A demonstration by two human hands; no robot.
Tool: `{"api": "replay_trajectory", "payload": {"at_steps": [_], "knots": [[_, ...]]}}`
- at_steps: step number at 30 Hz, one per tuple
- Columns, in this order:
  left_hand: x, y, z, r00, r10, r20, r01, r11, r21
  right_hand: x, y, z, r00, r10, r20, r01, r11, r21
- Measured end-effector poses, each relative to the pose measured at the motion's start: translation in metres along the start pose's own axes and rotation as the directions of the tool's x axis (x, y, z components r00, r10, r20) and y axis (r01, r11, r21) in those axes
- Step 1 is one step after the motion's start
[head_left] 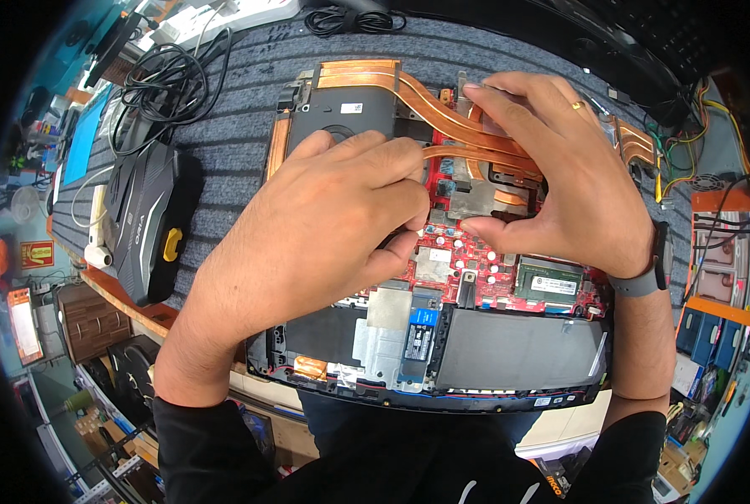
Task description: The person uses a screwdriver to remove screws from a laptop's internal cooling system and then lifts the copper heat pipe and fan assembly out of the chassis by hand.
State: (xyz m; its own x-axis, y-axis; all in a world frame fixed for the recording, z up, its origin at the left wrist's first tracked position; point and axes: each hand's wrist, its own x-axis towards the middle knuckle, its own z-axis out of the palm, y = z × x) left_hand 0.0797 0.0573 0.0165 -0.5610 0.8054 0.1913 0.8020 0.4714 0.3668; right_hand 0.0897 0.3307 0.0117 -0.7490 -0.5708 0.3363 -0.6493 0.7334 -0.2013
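Note:
An opened laptop (518, 395) with a red motherboard (476, 260) lies before me, its inner side facing up. Across the board's upper part runs a heatsink with copper heat pipes (442, 118). My right hand (560, 160) spans this heatsink, thumb at its near edge and index finger at its far edge. My left hand (350, 202) is closed, its fingers curled beside the pipes over the board; what they hold, if anything, is hidden. A black fan (341, 113) sits left of the pipes. Nearer me are a memory module (550, 284), a blue-labelled storage drive (421, 336) and the dark battery (518, 349).
The laptop rests on a grey striped mat (223, 185). To its left stand a black box-like device (152, 218) and a coiled black cable (169, 84). Another coiled cable (354, 21) lies at the back. Coloured wires (686, 155) and an orange shelf (719, 252) are at the right.

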Motion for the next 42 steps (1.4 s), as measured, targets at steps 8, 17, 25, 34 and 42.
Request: {"api": "replay_trajectory", "payload": {"at_steps": [8, 17, 25, 34, 42], "knots": [[0.0017, 0.0015, 0.0035, 1.000, -0.007, -0.022, 0.007, 1.000, -0.019, -0.0008, 0.0014, 0.0004, 1.000, -0.003, 0.004, 0.003, 1.000, -0.008], [0.0016, 0.0007, 0.0015, 1.000, 0.017, -0.011, -0.017, 1.000, 0.004, -0.0003, 0.0013, -0.0003, 1.000, 0.003, 0.007, -0.003, 1.000, -0.011], [0.0015, 0.0031, 0.0023, 1.000, 0.016, -0.020, -0.015, 1.000, 0.025, -0.0004, 0.0013, -0.0009, 1.000, 0.012, 0.016, -0.012, 1.000, -0.017], [0.0022, 0.0024, 0.0031, 0.999, 0.025, -0.019, -0.025, 0.999, 0.034, 0.0003, 0.0012, -0.0004, 1.000, 0.014, 0.019, -0.013, 0.999, -0.037], [0.0020, 0.0018, -0.0033, 0.999, 0.017, -0.046, -0.016, 1.000, 0.019, 0.0011, 0.0005, -0.0012, 1.000, 0.013, 0.017, -0.012, 0.999, -0.030]]}}
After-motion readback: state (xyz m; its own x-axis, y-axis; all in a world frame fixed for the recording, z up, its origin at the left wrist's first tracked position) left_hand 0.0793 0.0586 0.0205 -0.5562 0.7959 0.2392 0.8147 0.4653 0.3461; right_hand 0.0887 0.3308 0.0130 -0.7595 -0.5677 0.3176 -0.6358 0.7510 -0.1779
